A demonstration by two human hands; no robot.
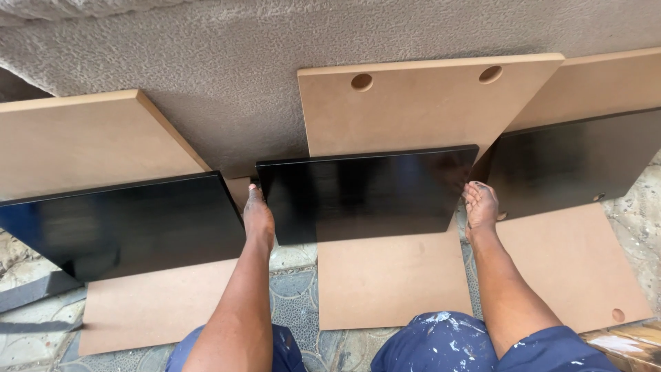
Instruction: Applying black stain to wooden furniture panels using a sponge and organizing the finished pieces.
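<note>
Head view, looking down: I'm holding the middle black panel (365, 193) by its two side edges, left hand (258, 217) on its left edge, right hand (480, 205) on its right edge. Both hands are flat w/ fingers together, pressed against the edges rather than wrapped round; palms face inward, so the panel is pinched between them. Panel stands tilted, its top leaning far against a bare brown board (420, 103) w/ two round holes near the top, which itself leans on the rough grey wall (227, 76). Another brown board (392, 279) lies flat under it on the ground, near side towards my knees (441, 344). To do this well, I'd judge: keep even pressure on both sides so it doesn't twist, touch edges only bc the glossy face looks like it'd mark easily, and move it straight w/o scraping the board behind. Fingertips look dark, maybe paint, so off the face they stay. Panel sits between my hands, centre of the scene, just far of my knees. Left of it, a second black panel (131, 220) leans on its own brown board, close to my left hand but apart from it. Right, a third black panel (571, 162) leans the same way, its near-left corner just beside my right hand; can't tell if they touch.
</note>
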